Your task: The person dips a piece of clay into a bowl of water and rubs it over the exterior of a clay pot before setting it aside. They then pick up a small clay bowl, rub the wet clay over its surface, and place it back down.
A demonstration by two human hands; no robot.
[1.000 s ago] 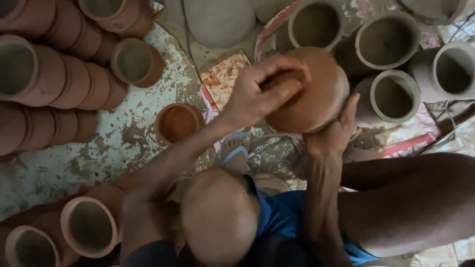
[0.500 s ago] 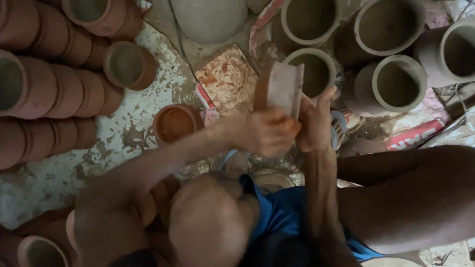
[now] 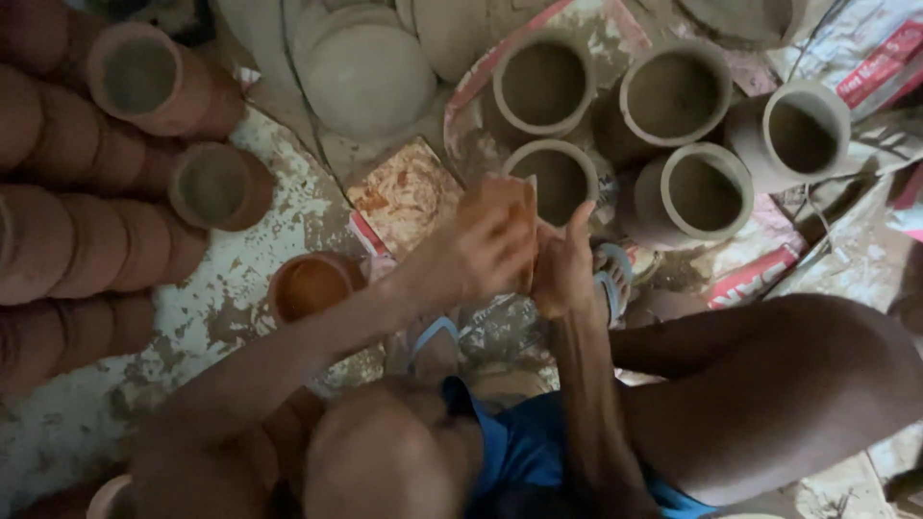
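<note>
While both hands meet above the floor, the left hand [image 3: 481, 252] wraps its fingers around a flat orange pad [image 3: 510, 207], and the right hand [image 3: 562, 269] presses against the pad's other side with its fingers straight and together. The pad stands on edge, its long axis running up and away from the person, its upper end toward the rim of the nearest grey pot [image 3: 558, 178]. That pot sits just beyond the hands, with four more grey pots close around it, so little free room lies ahead or to the right. A patterned tile [image 3: 404, 192] lies just left of the hands, and a small orange bowl [image 3: 312, 285] rests under the left forearm. Rows of stacked brown pots [image 3: 87, 231] fill the far left, leaving a bare strip of blotched floor [image 3: 221, 317] between them and the arm.
</note>
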